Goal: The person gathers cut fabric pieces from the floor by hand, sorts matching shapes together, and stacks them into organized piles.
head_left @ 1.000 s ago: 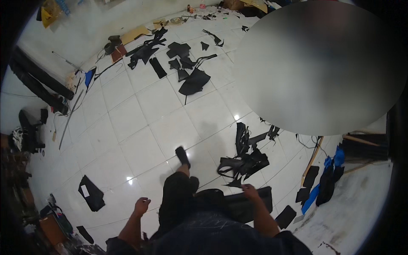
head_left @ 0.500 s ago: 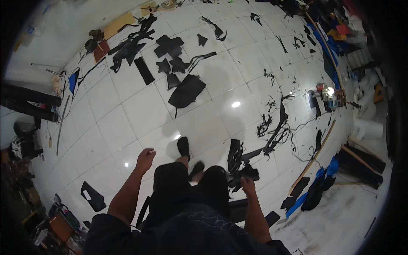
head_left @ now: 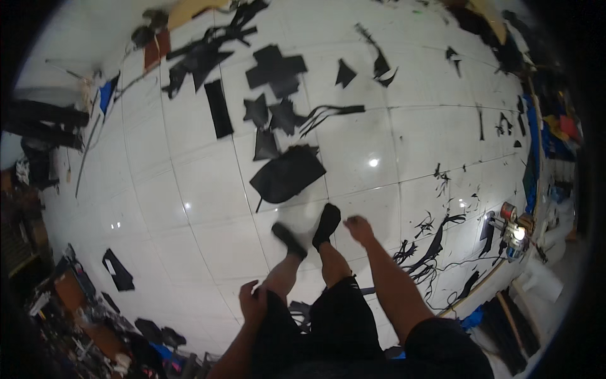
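My left hand (head_left: 253, 304) hangs beside my left knee, fingers loosely bent and a little apart, with nothing visible in it. Out in front of my right leg, my right hand (head_left: 358, 229) hovers over the white tiles, its fingers loosely curled and no object showing in them. Ahead of my feet lies a large black sheet piece (head_left: 288, 175), the nearest thing on the floor to them. Beyond it are a black star-shaped piece (head_left: 256, 110), a cross-shaped piece (head_left: 276, 69) and a long black strip (head_left: 219, 108).
Tangled black offcuts (head_left: 432, 249) lie on the floor to the right, near a small machine (head_left: 514, 234) with a lit lamp. Tools and boxes clutter the lower left around a brown box (head_left: 69, 290). A black piece with a white label (head_left: 118, 270) lies at left.
I have stepped forward and the view has turned. My right hand has left the black scraps and swung forward; my left hand has drawn back toward my knee.
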`<state>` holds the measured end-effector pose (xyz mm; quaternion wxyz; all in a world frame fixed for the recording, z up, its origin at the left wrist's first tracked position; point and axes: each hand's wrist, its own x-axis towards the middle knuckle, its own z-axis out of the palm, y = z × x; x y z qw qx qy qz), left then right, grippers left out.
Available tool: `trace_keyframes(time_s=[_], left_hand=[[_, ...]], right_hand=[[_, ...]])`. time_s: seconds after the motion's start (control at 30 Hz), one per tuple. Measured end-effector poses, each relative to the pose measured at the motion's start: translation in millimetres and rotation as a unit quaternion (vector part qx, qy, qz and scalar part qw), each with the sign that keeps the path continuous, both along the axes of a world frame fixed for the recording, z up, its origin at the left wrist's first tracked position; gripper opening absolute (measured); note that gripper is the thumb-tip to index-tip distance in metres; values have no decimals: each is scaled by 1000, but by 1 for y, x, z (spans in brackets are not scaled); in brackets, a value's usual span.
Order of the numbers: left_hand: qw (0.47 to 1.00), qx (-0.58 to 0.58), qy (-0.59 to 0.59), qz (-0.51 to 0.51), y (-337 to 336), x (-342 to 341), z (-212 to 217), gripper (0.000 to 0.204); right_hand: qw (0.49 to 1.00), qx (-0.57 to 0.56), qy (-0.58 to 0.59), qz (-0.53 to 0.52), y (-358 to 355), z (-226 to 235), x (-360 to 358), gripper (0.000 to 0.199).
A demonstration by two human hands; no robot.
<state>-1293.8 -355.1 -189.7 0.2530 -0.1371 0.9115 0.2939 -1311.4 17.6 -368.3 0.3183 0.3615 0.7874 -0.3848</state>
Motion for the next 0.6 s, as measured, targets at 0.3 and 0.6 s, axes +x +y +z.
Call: trace_keyframes(time_s=[0.3, 0.6], left_hand=[[986, -38, -116, -117, 114, 31, -57, 40], [984, -23, -132, -116, 121, 17, -59, 36]], right_hand=[[984, 39, 38, 169, 41, -244, -172, 98], [908, -413, -70, 19, -2, -162, -109, 44]])
